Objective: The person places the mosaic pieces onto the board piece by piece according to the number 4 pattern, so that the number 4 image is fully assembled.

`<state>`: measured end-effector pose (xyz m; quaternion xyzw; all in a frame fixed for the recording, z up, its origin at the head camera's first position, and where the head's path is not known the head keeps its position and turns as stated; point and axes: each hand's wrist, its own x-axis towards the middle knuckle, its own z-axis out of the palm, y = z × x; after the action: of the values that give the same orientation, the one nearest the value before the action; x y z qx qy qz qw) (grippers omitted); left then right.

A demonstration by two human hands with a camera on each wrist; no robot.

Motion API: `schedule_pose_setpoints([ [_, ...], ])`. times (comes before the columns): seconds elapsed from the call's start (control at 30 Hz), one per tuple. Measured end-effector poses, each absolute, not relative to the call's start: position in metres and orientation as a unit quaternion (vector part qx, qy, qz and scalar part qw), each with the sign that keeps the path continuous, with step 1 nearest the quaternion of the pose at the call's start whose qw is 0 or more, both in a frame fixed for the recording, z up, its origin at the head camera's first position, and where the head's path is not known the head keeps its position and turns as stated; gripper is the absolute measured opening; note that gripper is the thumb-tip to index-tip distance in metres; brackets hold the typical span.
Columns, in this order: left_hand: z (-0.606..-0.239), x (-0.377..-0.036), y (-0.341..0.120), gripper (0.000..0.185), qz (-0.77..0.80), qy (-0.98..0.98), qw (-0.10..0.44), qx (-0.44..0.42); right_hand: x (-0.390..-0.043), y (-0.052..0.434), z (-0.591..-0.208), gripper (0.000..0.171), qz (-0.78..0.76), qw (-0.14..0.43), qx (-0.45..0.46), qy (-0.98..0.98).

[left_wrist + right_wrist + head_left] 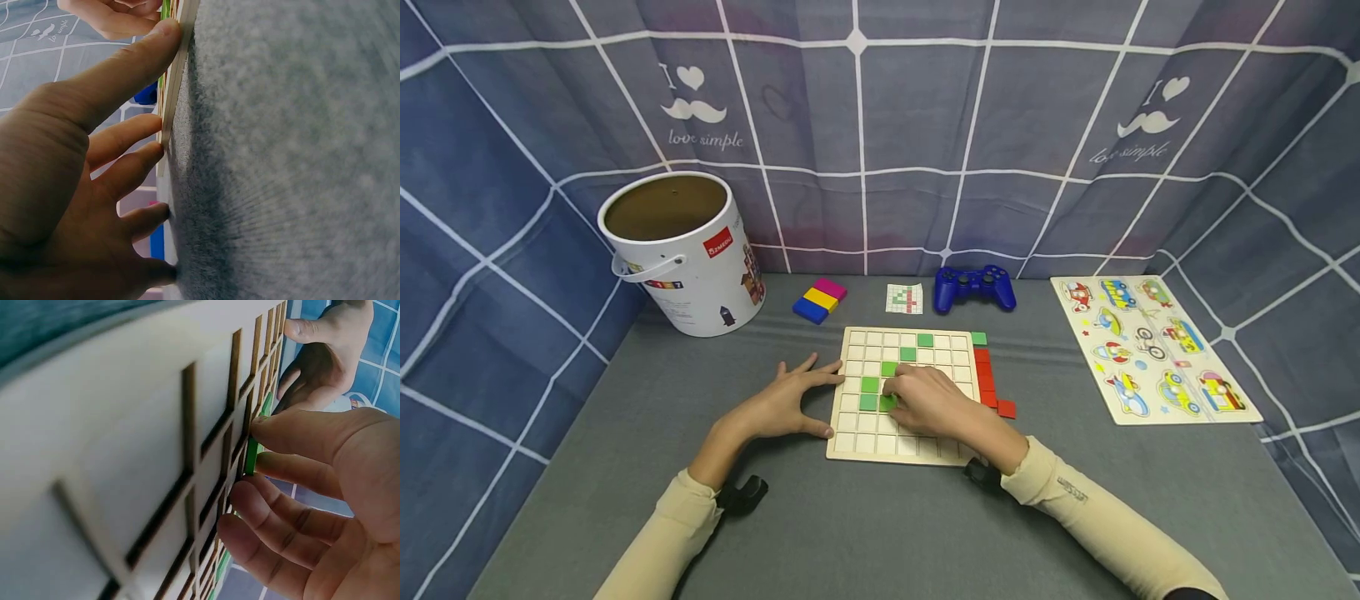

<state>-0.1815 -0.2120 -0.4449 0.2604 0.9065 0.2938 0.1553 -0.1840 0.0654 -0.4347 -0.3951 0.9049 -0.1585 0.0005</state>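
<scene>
Green tile (887, 403) is being seated mid-frame in the wooden grid board (857, 442), pinched by the right hand (928, 402). Left hand (778, 406), fingers spread flat, braces the board's left edge; pressing the tile level likely comes next.

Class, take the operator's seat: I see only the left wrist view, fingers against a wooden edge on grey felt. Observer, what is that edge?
Observer: It is the left side of a wooden grid board; the left hand steadies it with straight fingers.
Operator: What is the other hand doing?
Observer: The right hand pinches a green tile at a cell near the board's middle.
Operator: Any spare pieces?
Observer: Red tiles lie along the board's right edge.
</scene>
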Motion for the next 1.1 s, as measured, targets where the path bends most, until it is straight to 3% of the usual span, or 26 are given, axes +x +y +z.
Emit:
schedule_pose_setpoints([
  [0.2, -0.447, -0.182, -0.212, 0.083, 0.293, 0.907, 0.155, 0.259, -0.185, 0.063, -0.432, 0.013, -0.151, 0.007, -0.395, 0.906],
  [0.47, -0.444, -0.181, -0.211, 0.085, 0.289, 0.908, 0.160, 0.256, -0.192, 0.079, -0.426, 0.030, -0.166, 0.020, -0.361, 0.917],
  [0.87, -0.445, -0.181, -0.210, 0.085, 0.285, 0.911, 0.160, 0.251, -0.225, 0.138, -0.417, 0.026, -0.193, -0.032, -0.304, 0.932],
  [1.1, -0.446, -0.181, -0.210, 0.086, 0.290, 0.909, 0.159, 0.255, -0.247, 0.167, -0.418, 0.026, -0.192, -0.021, -0.255, 0.947],
])
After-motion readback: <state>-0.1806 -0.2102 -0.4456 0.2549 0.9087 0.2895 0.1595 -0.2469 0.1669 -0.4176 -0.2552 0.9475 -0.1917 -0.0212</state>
